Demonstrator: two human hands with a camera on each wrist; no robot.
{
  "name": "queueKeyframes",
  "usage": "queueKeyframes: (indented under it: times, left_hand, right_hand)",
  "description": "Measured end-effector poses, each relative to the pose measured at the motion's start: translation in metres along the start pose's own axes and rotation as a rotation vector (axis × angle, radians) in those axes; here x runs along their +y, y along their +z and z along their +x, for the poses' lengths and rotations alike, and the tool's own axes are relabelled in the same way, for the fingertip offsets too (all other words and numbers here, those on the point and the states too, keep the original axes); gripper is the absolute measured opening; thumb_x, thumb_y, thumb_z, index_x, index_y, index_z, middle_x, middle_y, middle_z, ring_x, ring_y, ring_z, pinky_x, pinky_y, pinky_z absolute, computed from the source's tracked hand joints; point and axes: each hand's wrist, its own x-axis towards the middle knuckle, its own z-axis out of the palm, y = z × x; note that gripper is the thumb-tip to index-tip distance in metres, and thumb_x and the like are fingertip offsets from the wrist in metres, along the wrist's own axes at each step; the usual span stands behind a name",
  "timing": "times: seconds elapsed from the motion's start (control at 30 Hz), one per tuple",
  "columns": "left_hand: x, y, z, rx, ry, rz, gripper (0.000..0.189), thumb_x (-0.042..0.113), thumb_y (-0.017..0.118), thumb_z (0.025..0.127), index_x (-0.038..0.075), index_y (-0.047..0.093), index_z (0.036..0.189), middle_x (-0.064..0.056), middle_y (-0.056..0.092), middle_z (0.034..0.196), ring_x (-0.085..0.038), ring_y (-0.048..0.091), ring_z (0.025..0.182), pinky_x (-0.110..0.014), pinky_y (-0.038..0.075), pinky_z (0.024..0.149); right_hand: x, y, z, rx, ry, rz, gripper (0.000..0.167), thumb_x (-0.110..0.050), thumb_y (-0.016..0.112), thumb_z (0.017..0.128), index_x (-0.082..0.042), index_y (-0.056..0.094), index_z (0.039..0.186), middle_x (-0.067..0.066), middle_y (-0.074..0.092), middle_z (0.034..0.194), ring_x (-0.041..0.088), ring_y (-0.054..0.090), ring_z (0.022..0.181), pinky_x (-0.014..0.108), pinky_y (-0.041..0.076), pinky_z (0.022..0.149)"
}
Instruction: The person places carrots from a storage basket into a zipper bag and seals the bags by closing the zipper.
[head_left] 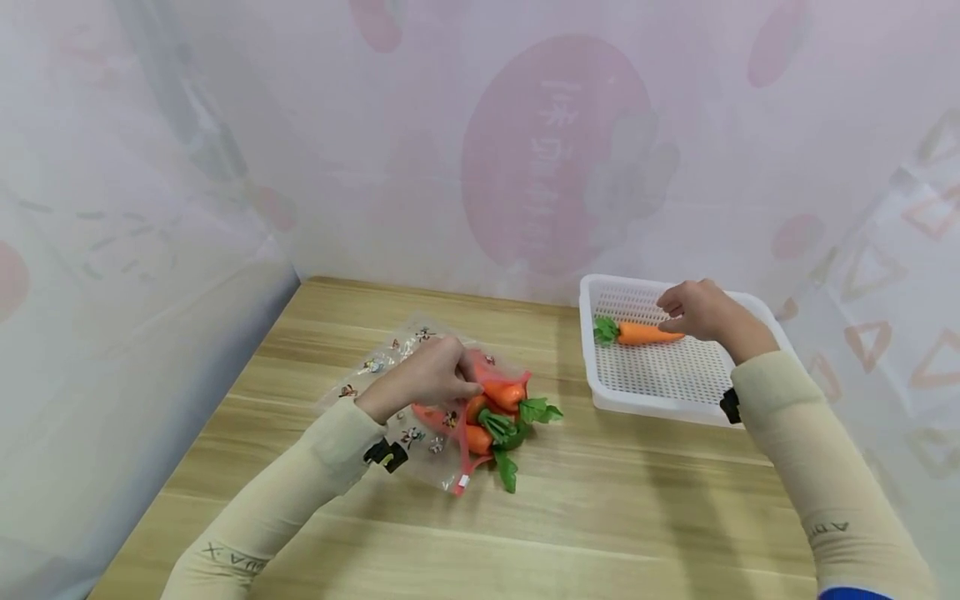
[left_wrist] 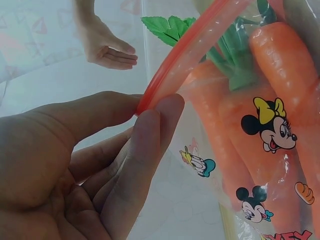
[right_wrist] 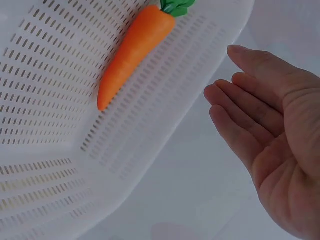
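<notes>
My left hand (head_left: 435,377) pinches the red zip edge (left_wrist: 175,62) of a clear cartoon-print zip bag (head_left: 442,467), thumb against fingers. Several orange carrots (left_wrist: 282,47) with green tops lie in the bag, their leaves (head_left: 507,468) sticking out of its mouth. My right hand (head_left: 703,313) hovers over a white perforated basket (head_left: 660,407), fingers loosely bent and holding nothing. One carrot (right_wrist: 132,55) lies in the basket, near its back wall. In the right wrist view a gap shows between that hand and the carrot.
The bag and basket stand on a wood-grain table (head_left: 525,533), bag left of centre, basket at the back right. Pale printed sheeting (head_left: 360,208) walls off the table's back and sides. Bare tabletop separates the bag from the basket.
</notes>
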Motion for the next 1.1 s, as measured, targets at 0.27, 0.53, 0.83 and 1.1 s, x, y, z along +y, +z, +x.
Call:
queueKeyframes:
  times: [0.27, 0.53, 0.83, 1.1]
  left_hand:
    - [-0.001, 0.001, 0.001, -0.001, 0.017, -0.011, 0.017, 0.016, 0.077, 0.096, 0.007, 0.083, 0.084, 0.0, 0.077, 0.071, -0.02, 0.073, 0.062, -0.026, 0.057, 0.062]
    - [-0.001, -0.001, -0.003, 0.003, -0.001, -0.013, 0.017, 0.018, 0.077, 0.096, 0.007, 0.084, 0.084, 0.001, 0.076, 0.071, -0.02, 0.073, 0.063, -0.026, 0.057, 0.062]
    - [-0.001, -0.003, -0.003, 0.022, 0.007, -0.001, 0.016, 0.018, 0.078, 0.096, 0.009, 0.084, 0.084, 0.002, 0.077, 0.072, -0.016, 0.072, 0.063, -0.026, 0.058, 0.065]
    - [0.005, 0.0, 0.003, -0.007, 0.025, 0.001, 0.016, 0.017, 0.077, 0.096, 0.008, 0.084, 0.084, 0.002, 0.077, 0.072, -0.019, 0.075, 0.064, -0.025, 0.058, 0.064]
  right_hand:
    - [0.033, -0.001, 0.018, -0.03, 0.115, -0.011, 0.044, -0.013, 0.078, 0.094, 0.012, 0.066, 0.128, 0.034, 0.069, 0.125, 0.049, 0.066, 0.114, 0.06, 0.056, 0.096]
    - [0.054, 0.011, 0.034, -0.07, 0.265, 0.059, 0.041, -0.016, 0.079, 0.093, 0.006, 0.068, 0.126, 0.031, 0.065, 0.129, 0.046, 0.061, 0.115, 0.058, 0.055, 0.09]
    - [0.058, 0.016, 0.049, -0.083, 0.188, -0.059, 0.036, -0.004, 0.083, 0.085, 0.005, 0.071, 0.118, 0.028, 0.068, 0.123, 0.04, 0.062, 0.107, 0.057, 0.056, 0.087]
    - [0.068, 0.03, 0.046, -0.126, 0.123, -0.237, 0.038, -0.001, 0.087, 0.081, 0.004, 0.07, 0.114, 0.02, 0.071, 0.107, 0.033, 0.066, 0.097, 0.053, 0.059, 0.083]
